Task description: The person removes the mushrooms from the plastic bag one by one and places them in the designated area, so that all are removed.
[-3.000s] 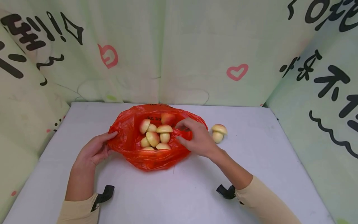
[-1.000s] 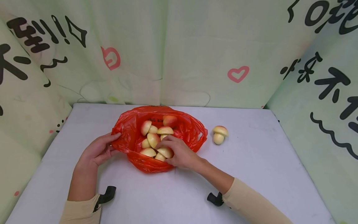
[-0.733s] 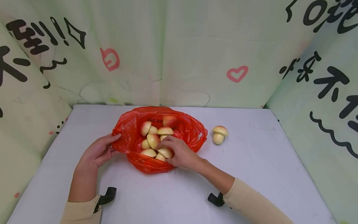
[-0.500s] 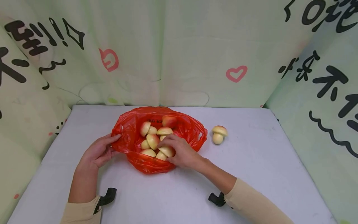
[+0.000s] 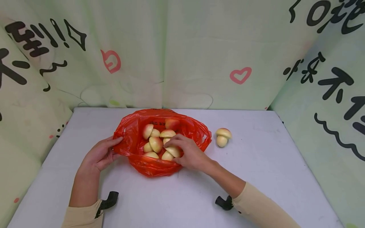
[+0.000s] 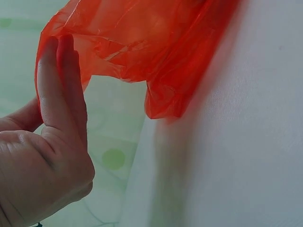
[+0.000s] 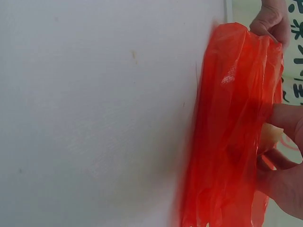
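Observation:
A red plastic bag (image 5: 155,167) lies with its mouth wide on the table, and several toy mushrooms (image 5: 156,144) with cream stems and reddish caps are inside it. At the bag's left rim my left hand (image 5: 98,155) pinches the plastic; the left wrist view shows its fingers (image 6: 52,94) against the thin film. My right hand (image 5: 192,154) reaches over the front rim and grips one mushroom (image 5: 167,155) by its cap. In the right wrist view the bag's side partly covers this mushroom (image 7: 270,136). Another mushroom (image 5: 223,136) stands on the table to the right of the bag.
The white table (image 5: 256,177) reaches back to a pale green printed curtain (image 5: 196,47), which also closes in the left and right sides. A black wrist mount (image 5: 109,200) sticks out from each sleeve.
My right hand has moved from the bag's right side down to the front mushroom, then slightly to the right with it, tilting it. The left hand keeps its hold on the rim.

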A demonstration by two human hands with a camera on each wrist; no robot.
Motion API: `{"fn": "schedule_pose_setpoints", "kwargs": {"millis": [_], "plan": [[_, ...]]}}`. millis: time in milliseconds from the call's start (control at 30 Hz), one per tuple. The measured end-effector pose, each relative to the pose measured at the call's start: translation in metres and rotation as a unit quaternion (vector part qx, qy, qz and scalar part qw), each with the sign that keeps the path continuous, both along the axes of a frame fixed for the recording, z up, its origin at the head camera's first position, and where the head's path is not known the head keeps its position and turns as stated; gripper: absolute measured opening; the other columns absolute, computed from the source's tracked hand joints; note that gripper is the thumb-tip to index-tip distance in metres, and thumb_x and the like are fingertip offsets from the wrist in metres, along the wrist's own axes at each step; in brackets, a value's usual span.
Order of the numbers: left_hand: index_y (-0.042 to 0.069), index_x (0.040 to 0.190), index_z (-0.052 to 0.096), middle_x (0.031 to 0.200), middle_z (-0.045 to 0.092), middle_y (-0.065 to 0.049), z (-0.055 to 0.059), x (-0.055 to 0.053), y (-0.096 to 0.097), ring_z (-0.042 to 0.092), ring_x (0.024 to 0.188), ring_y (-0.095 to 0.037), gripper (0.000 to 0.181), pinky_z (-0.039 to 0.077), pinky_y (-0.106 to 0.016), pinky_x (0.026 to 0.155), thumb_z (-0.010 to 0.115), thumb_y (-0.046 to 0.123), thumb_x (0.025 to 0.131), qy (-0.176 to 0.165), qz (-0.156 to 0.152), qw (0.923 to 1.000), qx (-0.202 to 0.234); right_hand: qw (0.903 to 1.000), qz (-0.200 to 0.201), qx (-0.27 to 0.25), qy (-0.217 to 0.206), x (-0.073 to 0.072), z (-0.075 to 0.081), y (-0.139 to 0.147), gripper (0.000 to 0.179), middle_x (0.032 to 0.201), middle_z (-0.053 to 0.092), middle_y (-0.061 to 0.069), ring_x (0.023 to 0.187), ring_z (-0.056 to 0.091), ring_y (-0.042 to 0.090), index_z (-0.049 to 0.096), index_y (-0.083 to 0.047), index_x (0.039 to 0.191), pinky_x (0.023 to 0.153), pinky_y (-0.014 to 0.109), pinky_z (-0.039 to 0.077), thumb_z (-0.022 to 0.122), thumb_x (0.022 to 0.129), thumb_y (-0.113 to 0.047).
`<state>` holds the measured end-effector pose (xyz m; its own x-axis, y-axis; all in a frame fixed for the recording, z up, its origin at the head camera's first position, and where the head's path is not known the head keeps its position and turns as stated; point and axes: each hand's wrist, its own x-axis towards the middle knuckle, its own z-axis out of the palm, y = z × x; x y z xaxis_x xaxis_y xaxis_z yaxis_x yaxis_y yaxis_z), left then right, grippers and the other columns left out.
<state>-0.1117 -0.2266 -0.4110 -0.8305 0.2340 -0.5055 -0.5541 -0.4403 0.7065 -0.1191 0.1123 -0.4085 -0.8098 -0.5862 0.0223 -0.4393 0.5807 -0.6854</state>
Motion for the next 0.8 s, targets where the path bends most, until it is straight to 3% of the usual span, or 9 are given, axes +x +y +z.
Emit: {"fn": "schedule_pose_setpoints", "kwargs": {"millis": [533,800], "plan": [[0.020,0.150,0.042,0.116,0.074,0.008,0.001,0.000,-0.001,0.073,0.103,-0.011,0.053,0.061,-0.027,0.091,0.066,0.025,0.103,0.001,0.003,1.0000,-0.005,0.9991,-0.019,-0.020,0.033,-0.003,0.014,0.014,0.044,0.130,0.062,-0.003,0.129,0.056,0.019,0.072,-0.019,0.127,0.091,0.032,0.062,0.085,0.086,-0.010],[0.020,0.150,0.042,0.116,0.074,0.009,0.001,0.001,0.000,0.073,0.103,-0.011,0.054,0.061,-0.028,0.091,0.068,0.026,0.102,-0.005,0.008,0.9999,-0.005,0.9986,-0.029,-0.019,0.039,-0.001,0.019,0.021,0.045,0.130,0.062,-0.005,0.129,0.056,0.017,0.072,-0.021,0.127,0.092,0.036,0.062,0.086,0.085,-0.012]]}}
